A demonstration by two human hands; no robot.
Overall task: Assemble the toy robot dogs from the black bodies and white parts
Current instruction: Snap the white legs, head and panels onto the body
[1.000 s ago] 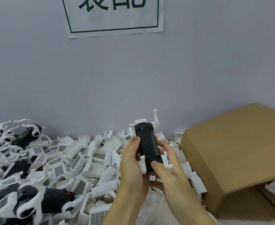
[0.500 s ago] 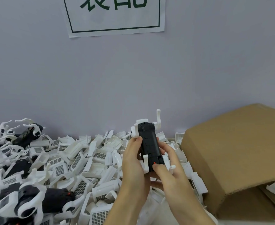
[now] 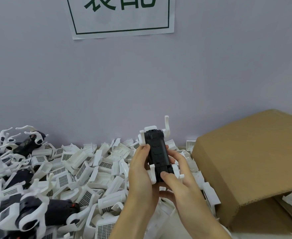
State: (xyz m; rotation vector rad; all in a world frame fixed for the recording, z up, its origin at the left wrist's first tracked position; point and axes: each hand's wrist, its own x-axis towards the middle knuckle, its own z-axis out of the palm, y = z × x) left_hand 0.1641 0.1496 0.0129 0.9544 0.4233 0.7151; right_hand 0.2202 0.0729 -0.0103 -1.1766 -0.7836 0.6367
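Note:
A black toy dog body [image 3: 157, 152] with white legs clipped to its corners is held upright above the parts pile, belly side toward me. My left hand [image 3: 141, 171] grips its left side, thumb along the edge. My right hand [image 3: 178, 176] grips the right side, with the thumb pressed on the lower black end. One white leg [image 3: 166, 125] sticks up past the top right corner. A heap of loose white grille-faced parts [image 3: 83, 168] lies below and to the left.
Several assembled black-and-white dogs [image 3: 29, 209] lie at the left, more at the far left back [image 3: 29, 142]. A brown cardboard box [image 3: 252, 161] lies on its side at the right. A grey wall with a paper sign [image 3: 121, 16] stands behind.
My right thumb has slid over the lower end of the body, covering the small red spot seen half a second ago. The body stays almost in the same place.

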